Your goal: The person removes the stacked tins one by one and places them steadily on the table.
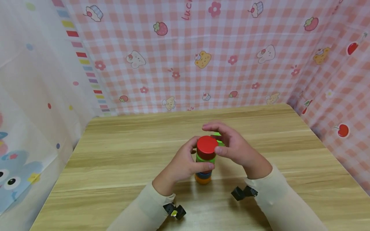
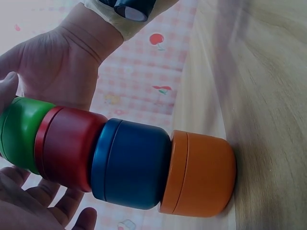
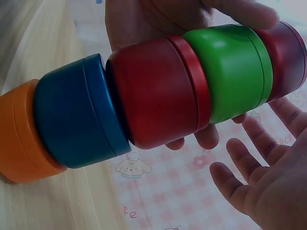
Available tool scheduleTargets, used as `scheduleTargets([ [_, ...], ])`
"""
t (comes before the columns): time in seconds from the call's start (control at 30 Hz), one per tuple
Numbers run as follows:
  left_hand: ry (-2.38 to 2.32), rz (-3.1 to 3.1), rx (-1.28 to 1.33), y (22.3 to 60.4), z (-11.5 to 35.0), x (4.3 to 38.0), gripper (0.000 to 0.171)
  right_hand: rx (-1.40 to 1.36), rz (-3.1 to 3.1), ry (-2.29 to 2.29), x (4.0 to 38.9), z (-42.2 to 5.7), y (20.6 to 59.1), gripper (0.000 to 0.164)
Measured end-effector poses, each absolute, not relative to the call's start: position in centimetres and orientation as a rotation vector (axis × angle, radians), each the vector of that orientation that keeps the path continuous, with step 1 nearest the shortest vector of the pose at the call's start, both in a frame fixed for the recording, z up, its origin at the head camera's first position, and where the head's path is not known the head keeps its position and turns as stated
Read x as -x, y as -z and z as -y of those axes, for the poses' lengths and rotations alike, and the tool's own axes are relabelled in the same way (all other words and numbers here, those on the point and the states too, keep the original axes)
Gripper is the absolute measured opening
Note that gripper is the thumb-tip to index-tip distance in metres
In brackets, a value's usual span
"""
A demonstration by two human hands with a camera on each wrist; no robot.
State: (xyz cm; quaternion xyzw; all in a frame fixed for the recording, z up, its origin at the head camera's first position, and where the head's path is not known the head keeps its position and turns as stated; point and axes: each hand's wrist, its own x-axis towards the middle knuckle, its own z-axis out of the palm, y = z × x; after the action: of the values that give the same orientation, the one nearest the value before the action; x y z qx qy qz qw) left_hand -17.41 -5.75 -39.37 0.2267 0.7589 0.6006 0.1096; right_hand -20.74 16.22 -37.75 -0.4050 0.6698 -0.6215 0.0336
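"Gripping from the side, the left hand (image 1: 185,162) has its fingers curled round the upper part of an upright stack (image 3: 156,96) of five glossy, round-edged cylinders!"

"And the right hand (image 1: 235,144)?"

"Fingers loosely curved, spread apart, grasping nothing! Its thumb sits at the edge of the shiny red cylinder (image 1: 207,144) on top; whether it touches, I can't tell."

"What fills the left grasp?"

"Around the smooth green cylinder (image 3: 232,72) and the glossy dark-red cylinder (image 3: 158,96) beneath it, thumb one side, fingertips the other."

"How will they handle?"

"Stiff, I'd say, no give, probably light enough for one hand; wood or metal, I can't call it. That sheen could be slippery, so use broad finger pads, not tips."

"Weak spots?"

"The joints! Edges look slightly staggered down through the lacquered blue cylinder (image 3: 76,110), and I see no fastening, so a sideways nudge might topple it. Best hold: opposite sides of one piece's wall, pressure level."

"And further out?"

"At the base, the satin orange cylinder (image 2: 204,175) stands on the pale wood-grain tabletop (image 1: 115,150). A bright-green object (image 1: 220,142) peeks out behind, mostly hidden, and pink checked cloth (image 1: 162,64) hangs beyond!"
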Motion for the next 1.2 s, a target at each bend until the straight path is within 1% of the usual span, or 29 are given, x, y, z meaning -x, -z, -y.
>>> scheduleTargets([
  [0.23, -1.76, -2.231, -0.682, 39.43, 5.83, 17.48, 0.059, 1.281, -1.981, 1.874, 20.63, -16.0, 37.99, 0.072],
  [0.63, -1.744, -2.234, -0.685, 39.53, 5.81, 17.63, 0.063, 1.242, -2.048, 1.788, 20.38, -15.97, 37.79, 0.06],
  [0.9, -1.751, -2.22, -0.687, 39.68, 5.81, 17.66, 0.064, 1.202, -2.053, 1.779, 20.36, -15.96, 37.82, 0.06],
  [1.2, -1.756, -2.213, -0.688, 39.55, 5.74, 17.57, 0.066, 1.202, -2.038, 1.783, 20.35, -15.96, 37.79, 0.057],
])
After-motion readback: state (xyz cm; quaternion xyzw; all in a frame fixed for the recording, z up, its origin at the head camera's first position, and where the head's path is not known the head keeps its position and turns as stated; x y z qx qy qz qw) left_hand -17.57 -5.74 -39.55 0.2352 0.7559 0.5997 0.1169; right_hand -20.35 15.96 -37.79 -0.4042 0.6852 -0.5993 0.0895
